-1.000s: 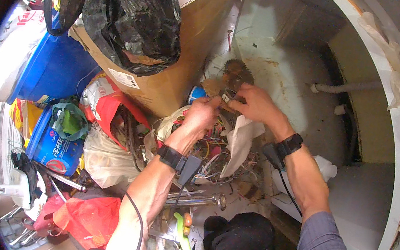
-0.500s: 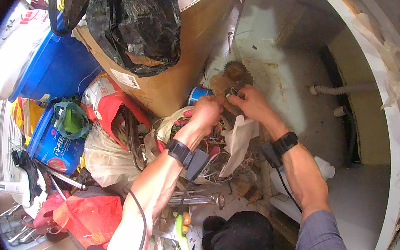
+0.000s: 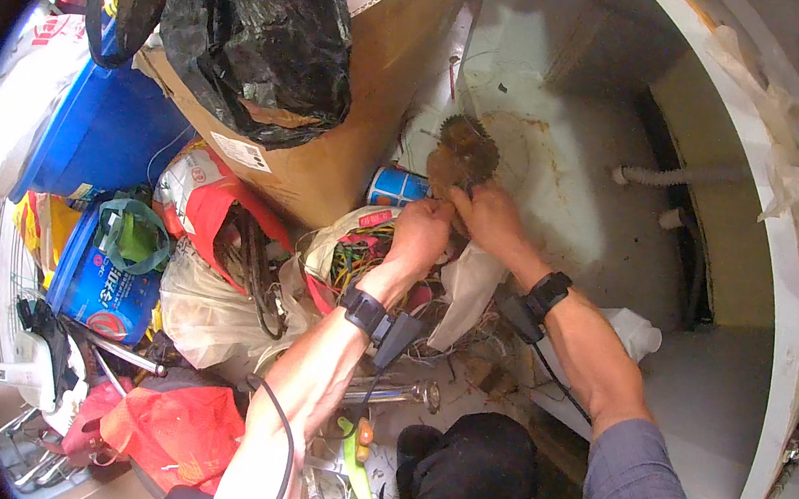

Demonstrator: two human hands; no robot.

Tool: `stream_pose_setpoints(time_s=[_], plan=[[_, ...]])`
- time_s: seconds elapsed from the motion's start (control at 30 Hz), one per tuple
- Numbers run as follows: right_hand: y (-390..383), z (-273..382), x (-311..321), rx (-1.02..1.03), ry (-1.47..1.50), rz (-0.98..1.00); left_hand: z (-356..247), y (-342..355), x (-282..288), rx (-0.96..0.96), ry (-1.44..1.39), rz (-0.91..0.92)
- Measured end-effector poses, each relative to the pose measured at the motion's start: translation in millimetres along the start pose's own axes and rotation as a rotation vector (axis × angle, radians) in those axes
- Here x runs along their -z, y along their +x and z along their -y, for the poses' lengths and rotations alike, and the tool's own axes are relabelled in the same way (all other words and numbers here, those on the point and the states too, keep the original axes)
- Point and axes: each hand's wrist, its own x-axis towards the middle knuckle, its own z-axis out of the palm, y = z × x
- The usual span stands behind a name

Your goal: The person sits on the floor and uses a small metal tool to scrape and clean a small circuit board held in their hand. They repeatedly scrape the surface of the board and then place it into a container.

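My left hand (image 3: 419, 234) and my right hand (image 3: 490, 219) are close together, fingers closed in a pinch. What lies between their fingertips is too small and covered to make out. Just beyond them is a rusty, toothed round blade (image 3: 474, 146), with a smaller brown disc (image 3: 445, 167) overlapping it. A blue can (image 3: 397, 187) lies to the left of the discs. Under my left hand stands a pale bag (image 3: 320, 255) full of tangled coloured wires (image 3: 358, 256). An off-white sheet (image 3: 464, 293) hangs below my right hand.
A tall cardboard box (image 3: 382, 76) with a black plastic bag (image 3: 261, 39) stands at the far left. Blue buckets (image 3: 107, 287) and a red bag (image 3: 184, 433) crowd the left. On the right is an open white cabinet (image 3: 771, 299) with a ribbed hose (image 3: 666, 177) and white bottle (image 3: 633, 333).
My hands have drawn closer together, the right one now covering the dark metallic piece that showed at its fingertips. The whole view has shifted slightly.
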Motion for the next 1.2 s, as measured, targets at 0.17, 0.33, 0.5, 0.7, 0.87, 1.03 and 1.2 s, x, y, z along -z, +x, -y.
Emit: stream_pose_setpoints(time_s=[0.17,0.33,0.5,0.7,0.87,1.03,1.2], plan=[[7,-49,32,-0.499,0.234,0.021,17,7,24,0.177,-0.181,-0.058],[14,-66,63,-1.031,1.235,-0.431,13,19,24,0.175,-0.162,-0.015],[28,-55,99,-0.806,1.733,-0.434,1,31,8,0.173,0.154,0.144],[39,-37,107,-0.672,2.124,-0.258,3,25,32,0.022,0.392,0.167],[29,-10,119,-0.583,2.054,-0.240,-11,-2,62,0.199,-0.189,0.325],[8,9,133,-0.649,2.086,-0.296,-28,-54,113,0.332,-0.531,0.390],[-18,49,144,-0.676,2.145,-0.556,-42,-104,174,0.366,-0.611,0.451]])
